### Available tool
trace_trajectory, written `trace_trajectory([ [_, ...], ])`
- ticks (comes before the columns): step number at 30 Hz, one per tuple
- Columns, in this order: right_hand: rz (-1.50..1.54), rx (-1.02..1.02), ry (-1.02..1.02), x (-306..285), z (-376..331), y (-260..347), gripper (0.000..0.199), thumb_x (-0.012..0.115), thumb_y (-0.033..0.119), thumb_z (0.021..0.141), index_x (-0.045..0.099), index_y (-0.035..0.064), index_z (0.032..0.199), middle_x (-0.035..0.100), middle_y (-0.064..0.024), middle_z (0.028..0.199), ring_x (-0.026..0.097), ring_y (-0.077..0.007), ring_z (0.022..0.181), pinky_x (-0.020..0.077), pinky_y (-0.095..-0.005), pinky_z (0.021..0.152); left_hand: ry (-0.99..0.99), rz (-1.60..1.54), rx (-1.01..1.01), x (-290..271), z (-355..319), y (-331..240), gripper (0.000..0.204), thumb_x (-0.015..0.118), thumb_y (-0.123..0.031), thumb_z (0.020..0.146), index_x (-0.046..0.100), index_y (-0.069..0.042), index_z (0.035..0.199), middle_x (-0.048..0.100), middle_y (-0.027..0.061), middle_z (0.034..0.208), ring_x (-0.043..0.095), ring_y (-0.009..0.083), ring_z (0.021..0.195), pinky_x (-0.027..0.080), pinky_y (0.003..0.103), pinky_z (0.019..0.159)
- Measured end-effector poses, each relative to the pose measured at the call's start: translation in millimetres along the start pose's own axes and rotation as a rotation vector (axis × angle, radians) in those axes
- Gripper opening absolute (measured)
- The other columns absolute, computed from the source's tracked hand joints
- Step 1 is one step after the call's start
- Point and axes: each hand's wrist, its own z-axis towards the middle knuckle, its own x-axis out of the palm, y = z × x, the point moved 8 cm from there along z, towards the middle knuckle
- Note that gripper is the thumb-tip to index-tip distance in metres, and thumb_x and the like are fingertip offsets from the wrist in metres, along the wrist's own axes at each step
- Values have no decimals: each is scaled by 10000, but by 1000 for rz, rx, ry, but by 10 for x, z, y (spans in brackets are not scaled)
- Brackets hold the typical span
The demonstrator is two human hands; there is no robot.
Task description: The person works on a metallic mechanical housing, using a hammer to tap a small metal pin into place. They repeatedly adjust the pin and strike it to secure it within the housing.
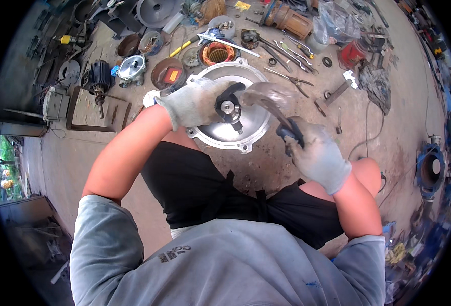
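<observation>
A round silver metal housing [256,125] with bolt lugs around its rim sits in front of me, between my knees. Over its middle, my gloved left hand [207,101] closes its dark fingertips around a metal piece with a round top [227,107]; its lower part is partly hidden. My gloved right hand [314,150], to the right of the housing, grips the handle of a hammer [281,117]. The hammer's head is smeared by motion above the housing's right side, apart from the metal piece.
Beyond the housing stand a motor stator with orange windings [218,53] and a rusty bowl [168,74]. Pliers [289,78] and several wrenches lie at the far right. A dark motor [99,77] stands left, near a metal frame [74,128]. A cable [380,130] crosses the floor.
</observation>
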Motion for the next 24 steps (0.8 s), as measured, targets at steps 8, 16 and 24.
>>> trace_trajectory([
  [8, -93, 73, 65, 35, 8, -15, 213, 683, 50, 922, 647, 43, 1132, 694, -219, 870, 707, -428, 830, 548, -509, 721, -25, -14, 19, 11, -4, -18, 607, 829, -285, 862, 563, -78, 1366, 726, 229, 1071, 705, 428, 1036, 560, 513, 897],
  [16, -97, 27, 64, 135, 18, -80, 193, 691, 108, 944, 652, 63, 1128, 688, -235, 810, 715, -433, 794, 559, -519, 717, 82, 36, -90, 54, -3, 38, 827, 847, -209, 790, 473, -121, 1523, 697, 213, 1242, 665, 443, 1158, 536, 509, 1010],
  [24, -93, 4, -20, 104, -44, -39, 190, 694, 113, 952, 636, 51, 1121, 688, -242, 839, 717, -433, 821, 548, -521, 701, 53, 57, -47, 77, -8, 64, 840, 857, -189, 767, 477, -108, 1513, 707, 228, 1206, 669, 441, 1144, 538, 508, 997],
])
